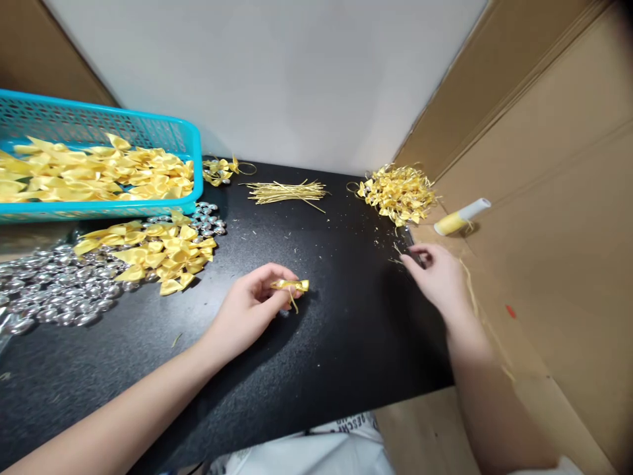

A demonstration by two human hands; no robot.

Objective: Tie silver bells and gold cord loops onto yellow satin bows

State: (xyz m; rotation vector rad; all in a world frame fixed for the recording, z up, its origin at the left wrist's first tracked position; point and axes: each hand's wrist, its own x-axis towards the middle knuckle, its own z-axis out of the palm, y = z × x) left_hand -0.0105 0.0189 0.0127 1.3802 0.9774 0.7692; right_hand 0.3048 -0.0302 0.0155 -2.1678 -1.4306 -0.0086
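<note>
A person works at a black bench [346, 323], seen from above. Near the middle, the left hand [252, 300] pinches a small yellow bow [299, 285] between thumb and fingers, raised above the surface, with a short gold strand hanging from it. The right hand [440, 280] is at the bench's right side, fingers curled with thumb and forefinger close together beside a small dark object; whether it grips anything, I cannot tell. Thin scraps [395, 257] lie by its fingertips.

On the left, a blue basket [198, 165] contains many bows. In front of it, loose bows [165, 254] lie on and beside a spread of shiny silver beads [64, 284]. Towards the back are a bundle of gold ties [287, 192] and, farther right, a heap of yellow bows with gold loops [398, 191]. Near that heap, a pale tube with a yellow band [459, 219] stands tilted beside cardboard [558, 198].
</note>
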